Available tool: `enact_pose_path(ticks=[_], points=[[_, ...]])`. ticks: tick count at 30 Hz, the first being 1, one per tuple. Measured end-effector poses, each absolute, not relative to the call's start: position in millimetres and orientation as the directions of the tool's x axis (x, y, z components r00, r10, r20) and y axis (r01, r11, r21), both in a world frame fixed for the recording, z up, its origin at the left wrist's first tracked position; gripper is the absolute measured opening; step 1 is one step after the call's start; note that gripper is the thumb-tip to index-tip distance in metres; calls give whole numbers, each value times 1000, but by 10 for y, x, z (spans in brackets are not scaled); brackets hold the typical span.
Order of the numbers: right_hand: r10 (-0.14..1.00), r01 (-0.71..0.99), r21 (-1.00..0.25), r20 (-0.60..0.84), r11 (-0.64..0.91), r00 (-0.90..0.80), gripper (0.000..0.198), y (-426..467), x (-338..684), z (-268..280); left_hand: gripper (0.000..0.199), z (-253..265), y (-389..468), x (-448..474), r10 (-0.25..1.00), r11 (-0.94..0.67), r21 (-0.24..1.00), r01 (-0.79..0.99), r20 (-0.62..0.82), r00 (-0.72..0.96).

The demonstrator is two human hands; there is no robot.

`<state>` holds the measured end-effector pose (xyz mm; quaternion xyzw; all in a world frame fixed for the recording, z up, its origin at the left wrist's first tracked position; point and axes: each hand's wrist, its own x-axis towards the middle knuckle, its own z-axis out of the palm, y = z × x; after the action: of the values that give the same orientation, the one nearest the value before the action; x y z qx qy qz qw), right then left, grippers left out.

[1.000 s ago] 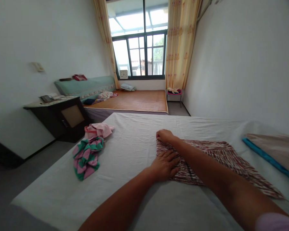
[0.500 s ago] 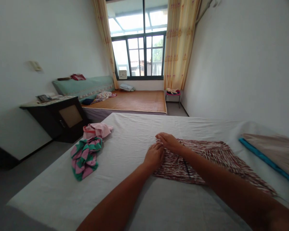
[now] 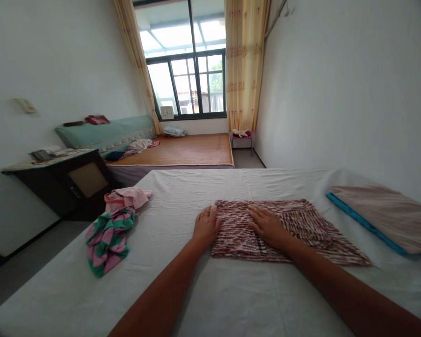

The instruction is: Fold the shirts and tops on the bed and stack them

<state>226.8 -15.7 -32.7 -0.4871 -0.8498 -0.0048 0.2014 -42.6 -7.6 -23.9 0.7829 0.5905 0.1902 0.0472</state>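
Your left hand [image 3: 206, 225] lies flat, fingers spread, on the left edge of the red-and-white striped garment [image 3: 284, 231], half on the cloth and half on the white bed sheet [image 3: 203, 290]. Your right hand [image 3: 268, 225] is also open, palm down, pressing on the middle of the same garment, just at 3 o'clock from the left hand. Neither hand is gripping anything. The garment lies flat on the sheet in the middle of the bed, with its wider part running toward 4 o'clock.

At 9 o'clock from your left hand, well apart from it, a crumpled green-and-pink striped cloth [image 3: 107, 238] lies near the bed's edge, and a pink cloth [image 3: 126, 199] touches its far end. At 3 o'clock from the garment, near the wall, there is a brown pillow with a blue edge [image 3: 382, 213]. At 12 o'clock, beyond the bed, you see a low platform with a woven mat [image 3: 182, 150] under the window [image 3: 187, 79].
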Motion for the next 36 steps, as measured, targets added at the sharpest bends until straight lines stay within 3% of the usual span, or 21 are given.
enact_pose_path(ticks=[4, 7, 11, 16, 20, 22, 26, 30, 33, 36], points=[[749, 725, -212, 312, 655, -585, 47, -343, 2101, -262, 47, -240, -33, -444, 938, -311, 332, 891, 261, 230], [748, 718, -231, 326, 656, -579, 41, -440, 2052, -138, 47, -227, -16, -412, 905, -418, 440, 795, 280, 321], [711, 672, -241, 328, 700, -623, 32, -648, 1909, 55, 47, -182, 8, -368, 890, -453, 558, 695, 331, 314], [654, 633, -169, 264, 755, -709, 50, -874, 1620, 65, 45, -138, 44, -408, 909, -417, 651, 634, 305, 285], [728, 739, -60, 245, 671, -641, 19, -820, 1544, -37, 44, -135, 23, -426, 916, -399, 662, 635, 263, 302], [735, 750, -34, 237, 660, -635, 13, -774, 1555, -68, 46, -142, 7, -421, 914, -404, 652, 641, 279, 293], [723, 713, -147, 251, 685, -643, 17, -720, 1584, -55, 56, -146, 8, -416, 922, -377, 726, 576, 235, 306], [692, 629, -287, 281, 722, -665, 24, -697, 1516, 96, 47, -60, 68, -474, 932, -322, 862, 392, 216, 291], [656, 587, -292, 333, 755, -678, 27, -698, 1372, 261, 46, 50, 125, -628, 946, -310, 890, 335, 253, 204], [618, 567, -247, 309, 786, -723, 26, -728, 1197, 332, 43, 93, 162, -852, 956, -284, 858, 427, 221, 191]])
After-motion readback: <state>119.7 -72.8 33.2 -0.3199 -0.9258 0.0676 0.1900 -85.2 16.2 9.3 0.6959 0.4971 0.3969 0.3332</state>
